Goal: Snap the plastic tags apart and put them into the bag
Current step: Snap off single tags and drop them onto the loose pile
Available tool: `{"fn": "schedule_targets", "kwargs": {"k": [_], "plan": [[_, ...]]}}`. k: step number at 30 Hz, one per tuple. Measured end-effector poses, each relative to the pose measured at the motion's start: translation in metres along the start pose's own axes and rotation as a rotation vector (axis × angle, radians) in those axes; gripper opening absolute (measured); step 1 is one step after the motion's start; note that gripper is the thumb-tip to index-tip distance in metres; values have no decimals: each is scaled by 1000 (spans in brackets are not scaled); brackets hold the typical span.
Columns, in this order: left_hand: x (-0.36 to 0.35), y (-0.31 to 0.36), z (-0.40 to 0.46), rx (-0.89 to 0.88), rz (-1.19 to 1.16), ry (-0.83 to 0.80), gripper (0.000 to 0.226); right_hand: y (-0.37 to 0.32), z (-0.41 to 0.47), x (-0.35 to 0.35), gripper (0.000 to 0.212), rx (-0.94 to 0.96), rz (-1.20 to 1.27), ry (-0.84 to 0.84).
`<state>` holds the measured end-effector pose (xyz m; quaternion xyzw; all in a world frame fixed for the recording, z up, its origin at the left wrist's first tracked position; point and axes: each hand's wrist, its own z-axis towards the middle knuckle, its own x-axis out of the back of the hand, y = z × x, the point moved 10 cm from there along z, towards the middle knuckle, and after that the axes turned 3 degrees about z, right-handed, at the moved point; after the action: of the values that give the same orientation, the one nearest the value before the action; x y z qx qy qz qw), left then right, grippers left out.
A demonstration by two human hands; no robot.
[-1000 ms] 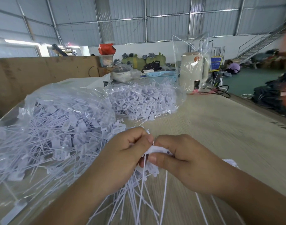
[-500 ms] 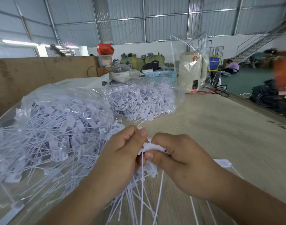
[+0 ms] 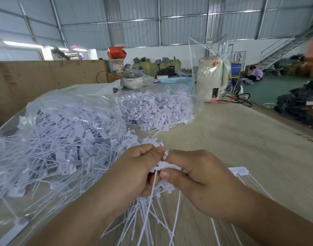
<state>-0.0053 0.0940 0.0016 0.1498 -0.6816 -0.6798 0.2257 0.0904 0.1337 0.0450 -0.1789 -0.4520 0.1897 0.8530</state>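
At the left of the frame I see a big clear bag [image 3: 51, 139] lying on the desk [image 3: 232, 142], stuffed with loose white tags. Just right of it, toward the upper middle, a second clear bag [image 3: 157, 107] holds more tags, and some spill onto the desk at its near edge.

In the lower middle, my left hand [image 3: 132, 174] has its fingers curled, and its grip is clenched on a cluster of joined tags [image 3: 165, 166]. The long thin tails of the tags hang down between the wrists toward the bottom of the frame.

My right hand [image 3: 200, 181] touches the left one, with thumb and fingers pinching the same cluster from the other side.

Just right of that hand, a single tag [image 3: 239, 170] lies flat on the desk.

Farther back, upper right of centre, a cream kettle [image 3: 210, 79] stands wrapped in clear plastic, beside a blue basket [image 3: 177, 80].
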Motion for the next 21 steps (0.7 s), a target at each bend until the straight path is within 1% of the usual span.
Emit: {"fn": "schedule_targets", "kwargs": {"k": [2,7,8,11,12,13,15,17,19,21], "plan": [[1,-4,0,33,-1,-4,33,2,0,-1,32,-12,-25,-11],[-2,-13,1,108,12,-54,27,-1,-1,-6,22,1,-94,-60],[-3,-13,0,109,4,-59,27,-1,0,-6,21,-5,-67,-59],[-6,-7,0,78,-63,-73,52,4,2,-6,28,-43,67,-54],[-6,-6,1,68,-80,-63,55,4,2,-5,27,-45,104,-47],[-5,-5,0,59,-99,-54,54,3,3,-4,24,-38,139,-29],[-6,-3,0,44,-154,-54,42,2,3,4,16,-18,206,38],[-11,1,0,32,-227,-89,32,0,3,9,24,-4,274,81],[-13,1,0,43,-304,-99,33,-4,4,12,33,18,337,96],[-15,0,0,51,-356,-103,34,-5,4,12,35,20,384,99]]}}
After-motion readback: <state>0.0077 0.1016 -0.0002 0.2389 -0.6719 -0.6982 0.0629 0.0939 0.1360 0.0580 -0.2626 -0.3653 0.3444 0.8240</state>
